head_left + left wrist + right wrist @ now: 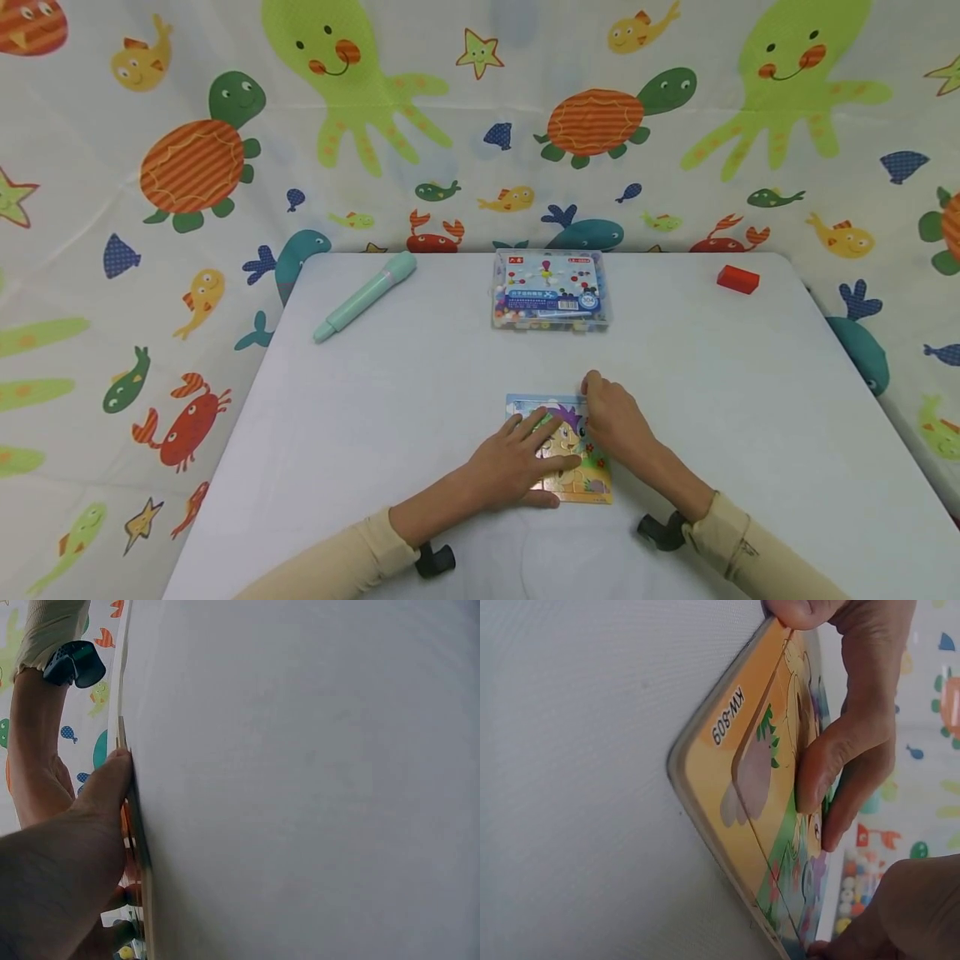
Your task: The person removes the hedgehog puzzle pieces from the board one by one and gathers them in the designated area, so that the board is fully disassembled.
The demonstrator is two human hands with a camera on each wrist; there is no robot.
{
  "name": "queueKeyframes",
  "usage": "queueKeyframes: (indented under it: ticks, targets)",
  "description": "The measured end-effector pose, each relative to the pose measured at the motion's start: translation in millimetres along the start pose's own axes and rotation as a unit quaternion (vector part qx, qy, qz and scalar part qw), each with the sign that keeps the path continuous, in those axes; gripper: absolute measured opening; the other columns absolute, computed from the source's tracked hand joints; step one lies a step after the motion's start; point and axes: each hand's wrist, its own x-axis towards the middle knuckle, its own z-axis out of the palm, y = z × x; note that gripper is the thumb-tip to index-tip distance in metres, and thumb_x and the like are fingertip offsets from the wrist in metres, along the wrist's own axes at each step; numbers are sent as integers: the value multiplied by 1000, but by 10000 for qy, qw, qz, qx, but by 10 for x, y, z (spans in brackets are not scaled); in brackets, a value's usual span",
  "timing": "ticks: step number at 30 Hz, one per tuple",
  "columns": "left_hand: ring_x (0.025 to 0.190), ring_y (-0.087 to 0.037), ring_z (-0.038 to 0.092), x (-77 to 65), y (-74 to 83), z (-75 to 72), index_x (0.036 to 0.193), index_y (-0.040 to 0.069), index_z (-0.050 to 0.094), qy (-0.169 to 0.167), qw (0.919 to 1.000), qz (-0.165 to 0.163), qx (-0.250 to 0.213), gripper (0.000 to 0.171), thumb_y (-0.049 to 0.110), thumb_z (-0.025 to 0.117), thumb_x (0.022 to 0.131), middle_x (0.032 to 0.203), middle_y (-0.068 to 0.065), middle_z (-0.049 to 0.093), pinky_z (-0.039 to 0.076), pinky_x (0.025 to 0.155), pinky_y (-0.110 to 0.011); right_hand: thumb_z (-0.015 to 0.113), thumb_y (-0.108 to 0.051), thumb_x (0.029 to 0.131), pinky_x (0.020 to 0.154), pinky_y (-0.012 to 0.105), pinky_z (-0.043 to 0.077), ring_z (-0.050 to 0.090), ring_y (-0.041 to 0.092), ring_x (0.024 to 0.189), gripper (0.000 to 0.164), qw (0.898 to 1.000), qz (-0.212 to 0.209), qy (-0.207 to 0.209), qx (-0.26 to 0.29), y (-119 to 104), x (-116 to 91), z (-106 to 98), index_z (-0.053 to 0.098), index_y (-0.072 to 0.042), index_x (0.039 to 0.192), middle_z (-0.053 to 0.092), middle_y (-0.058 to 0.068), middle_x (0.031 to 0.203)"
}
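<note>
A small jigsaw puzzle [596, 490] in a tray frame lies on the table, its picture a purple-haired cartoon figure with flowers. My left hand [510, 462] rests on its left half with fingers spread, the thumb along the near edge. At the far right corner, my right hand [618, 421] grips the border with curled fingers. In the right wrist view the puzzle [754, 776] shows "KW-809" on its border, with the left hand [866, 690] across it and the right hand [907, 911] at its edge. The left wrist view shows the puzzle edge-on beside the left hand [67, 862].
Behind the puzzle stands a clear plastic box [551, 292] of colored beads with a printed label. A mint-green tube-shaped object [365, 297] lies at the back left, and a red block [738, 279] at the back right. A sea-animal curtain [457, 108] hangs behind the white table [360, 417].
</note>
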Motion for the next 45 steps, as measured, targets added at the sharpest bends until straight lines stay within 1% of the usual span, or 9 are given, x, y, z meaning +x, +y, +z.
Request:
queueKeyframes:
  ticks: [7, 12, 21, 26, 28, 32, 35, 41, 45]
  targets:
    - [146, -36, 20, -4, 2, 6, 149, 40, 42, -59, 10000, -24, 27, 63, 70, 41, 94, 159, -15, 25, 35, 106, -52, 62, 8, 80, 58, 33, 42, 44, 20, 63, 23, 9999, -83, 52, -66, 17, 21, 27, 51, 1, 98, 50, 6, 73]
    - [145, -36, 21, 0, -4, 23, 149, 41, 43, 37, 10000, 10, 76, 63, 70, 41, 93, 159, -15, 26, 36, 106, -51, 59, 8, 77, 55, 35, 41, 43, 20, 60, 22, 9997, -177, 132, -69, 44, 42, 43, 51, 1, 96, 49, 6, 71]
    - [145, -36, 21, 13, -19, 8, 149, 41, 43, 95, 9999, 22, 113, 62, 70, 41, 93, 158, -15, 26, 36, 106, -52, 56, 5, 82, 60, 38, 42, 45, 22, 64, 18, 9994, 194, -263, 141, 46, 108, -4, 51, 1, 98, 50, 8, 77]
    - [144, -36, 24, 16, -11, 0, 147, 42, 45, 128, 9998, 18, 179, 63, 71, 43, 92, 158, -14, 28, 38, 104, -51, 53, 1, 87, 63, 36, 43, 47, 20, 68, 9, 9980, 301, -433, 334, 47, 102, -34, 58, -1, 95, 53, 5, 79]
    - [144, -36, 25, 13, -9, -3, 147, 42, 45, 108, 9998, 7, 194, 63, 72, 43, 91, 158, -14, 29, 39, 104, -51, 53, -2, 90, 64, 35, 44, 47, 18, 69, 9, 9968, 364, -543, 463, 48, 97, -49, 61, -1, 93, 54, 4, 79]
    - [144, -36, 25, 12, 2, -13, 147, 43, 45, 48, 9998, 11, 218, 63, 73, 43, 91, 158, -13, 29, 39, 103, -50, 54, -9, 92, 61, 35, 43, 47, 18, 70, 9, 9928, 539, -798, 716, 67, 94, -90, 62, -4, 91, 52, 3, 81]
    - [144, -36, 24, 21, 10, -20, 147, 44, 44, 32, 9998, 24, 216, 63, 73, 43, 91, 157, -13, 29, 39, 104, -50, 58, -10, 88, 61, 34, 42, 47, 19, 72, 4, 9891, 596, -972, 936, 103, 98, -134, 60, -6, 89, 51, 5, 83]
    - [145, -35, 22, 40, 16, -26, 147, 44, 44, -99, 9999, -77, 93, 64, 73, 45, 90, 158, -12, 28, 36, 105, -51, 60, -4, 89, 63, 36, 47, 58, 18, 75, 9, 9734, 534, -1392, 1738, 208, 81, -239, 61, -9, 96, 64, 4, 89]
    - [145, -35, 21, 39, 17, -32, 147, 44, 43, -204, 9997, -161, 4, 64, 73, 46, 90, 158, -12, 27, 35, 106, -52, 65, -7, 91, 68, 36, 49, 60, 18, 80, 10, 9666, 563, -1371, 2090, 322, 49, -301, 67, -11, 100, 66, 1, 89]
